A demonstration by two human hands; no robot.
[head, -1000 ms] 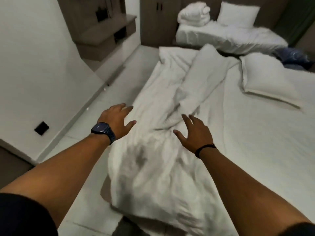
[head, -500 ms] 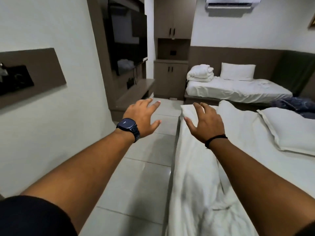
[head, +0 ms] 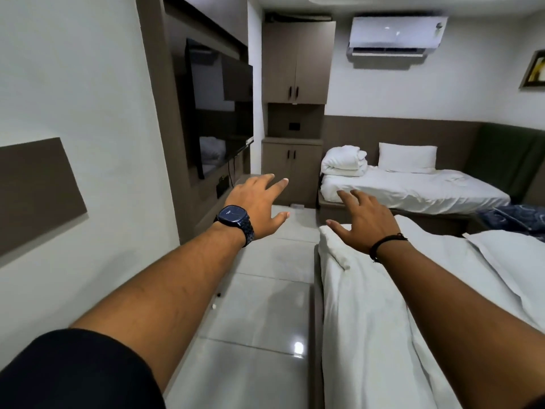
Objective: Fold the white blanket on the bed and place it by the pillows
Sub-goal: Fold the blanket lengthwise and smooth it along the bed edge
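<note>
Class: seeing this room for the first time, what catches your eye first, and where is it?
Two bare arms reach forward: the left hand, a dark watch on its wrist, spreads open over the tiled floor, and the right hand opens above the far end of the white blanket bunched along the near bed's left edge. On the far bed a folded duvet sits beside a pillow.

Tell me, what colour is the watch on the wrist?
The watch is dark blue, face and band alike. The head view, the only one, shows it clearly.
</note>
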